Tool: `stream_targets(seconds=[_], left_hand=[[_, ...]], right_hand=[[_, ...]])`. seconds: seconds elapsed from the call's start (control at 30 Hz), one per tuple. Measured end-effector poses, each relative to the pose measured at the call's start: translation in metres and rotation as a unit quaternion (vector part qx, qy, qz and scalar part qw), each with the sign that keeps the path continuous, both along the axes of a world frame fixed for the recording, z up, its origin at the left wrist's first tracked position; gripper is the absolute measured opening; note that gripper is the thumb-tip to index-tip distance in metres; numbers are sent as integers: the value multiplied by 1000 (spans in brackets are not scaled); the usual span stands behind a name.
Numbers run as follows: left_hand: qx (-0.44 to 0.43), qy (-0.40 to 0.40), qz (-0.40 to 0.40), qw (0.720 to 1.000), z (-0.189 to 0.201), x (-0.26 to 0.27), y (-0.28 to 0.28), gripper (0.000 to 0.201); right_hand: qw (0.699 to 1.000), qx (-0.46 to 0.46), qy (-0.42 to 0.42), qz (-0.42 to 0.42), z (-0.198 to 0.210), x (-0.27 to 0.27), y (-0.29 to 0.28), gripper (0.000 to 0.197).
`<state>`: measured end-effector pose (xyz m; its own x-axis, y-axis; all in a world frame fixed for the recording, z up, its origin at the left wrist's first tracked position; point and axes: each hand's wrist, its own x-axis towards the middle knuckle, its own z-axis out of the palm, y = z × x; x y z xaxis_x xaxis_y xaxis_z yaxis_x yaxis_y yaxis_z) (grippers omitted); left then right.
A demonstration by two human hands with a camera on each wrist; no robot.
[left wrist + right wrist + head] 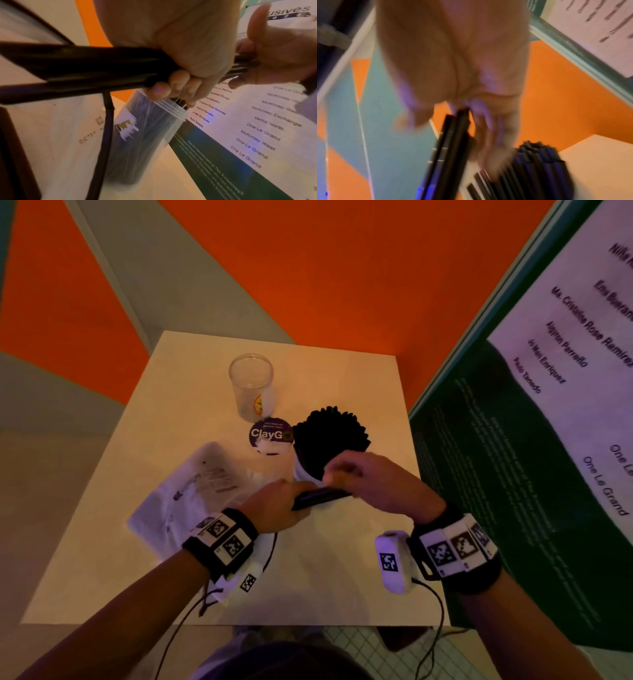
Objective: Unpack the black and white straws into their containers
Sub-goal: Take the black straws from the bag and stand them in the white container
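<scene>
A small bundle of black straws (320, 496) lies level between both hands above the white table (325, 570). My left hand (277, 508) grips one end, fingers curled round the black straws (82, 70). My right hand (363, 477) pinches the other end of the black straws (453, 142). Just behind the hands a clear container (303, 470) stands packed with black straws (330, 436); the same container (145, 136) sits below my left fingers. An empty clear container (252, 386) stands farther back. No white straws show.
A crumpled white plastic bag (191, 491) lies left of the hands. A round purple "ClayGo" sticker (270, 435) sits between the two containers. A green and white poster board (548, 440) stands along the table's right edge. Orange and grey floor lies beyond.
</scene>
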<state>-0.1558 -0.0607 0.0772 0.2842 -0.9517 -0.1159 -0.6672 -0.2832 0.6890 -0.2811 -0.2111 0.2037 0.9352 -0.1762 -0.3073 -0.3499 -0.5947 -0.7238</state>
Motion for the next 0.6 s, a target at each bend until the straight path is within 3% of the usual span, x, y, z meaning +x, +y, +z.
stream_targets(seconds=[0.07,0.2,0.3,0.4,0.6], left_hand=[[-20,13,19,1000,3,1,-9,26],[-70,29,20,997,12,-6,-30,28],[-141,77,50,986,23,-10,-41,22],[-184,136,88,969,39,-16,-55,15],[-216,156,112,957,62,-15,-74,48]], right_hand=[[992,24,-110,-60,-6,0,-2,30],[977,69,-182,-92,-25,3,0,28],[929,187,-288,-138,-31,-1,-9,18],[902,250,-335,-114,-35,-6,-10,25],[875,232,-405,-126,-15,-1,-49,35]])
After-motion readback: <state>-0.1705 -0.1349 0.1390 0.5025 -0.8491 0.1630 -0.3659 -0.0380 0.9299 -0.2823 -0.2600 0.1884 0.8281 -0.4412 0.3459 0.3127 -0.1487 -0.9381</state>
